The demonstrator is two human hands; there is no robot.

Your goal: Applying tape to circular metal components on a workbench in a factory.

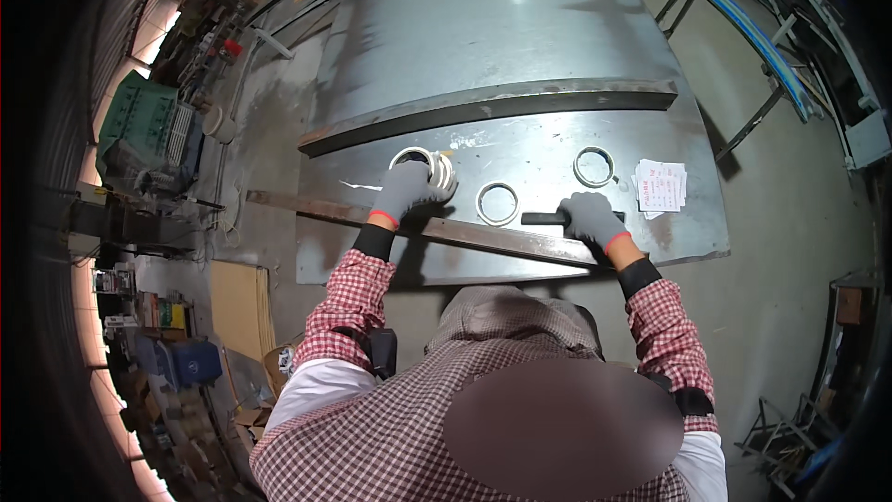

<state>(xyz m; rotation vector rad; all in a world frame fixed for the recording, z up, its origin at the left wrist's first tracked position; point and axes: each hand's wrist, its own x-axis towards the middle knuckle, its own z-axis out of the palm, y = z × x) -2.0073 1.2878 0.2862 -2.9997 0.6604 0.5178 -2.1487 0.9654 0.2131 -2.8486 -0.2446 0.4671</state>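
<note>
A large curved steel sheet (pixel 520 56) lies in front of me, with a flat steel bar (pixel 492 104) across it and another long bar (pixel 483 238) along its near part. My left hand (pixel 411 184), in a grey glove, rests on a metal ring (pixel 437 167) at the left. A second ring (pixel 497 204) lies in the middle and a third ring (pixel 595 166) at the right. My right hand (pixel 592 218), also gloved, grips a dark cylindrical tool (pixel 544 218) lying on the sheet.
A stack of white papers (pixel 661 185) lies at the sheet's right edge. A green machine (pixel 139 121) and shelves of clutter stand at the left. Cardboard (pixel 240 307) lies on the floor. Metal frames (pixel 771 65) lean at the right.
</note>
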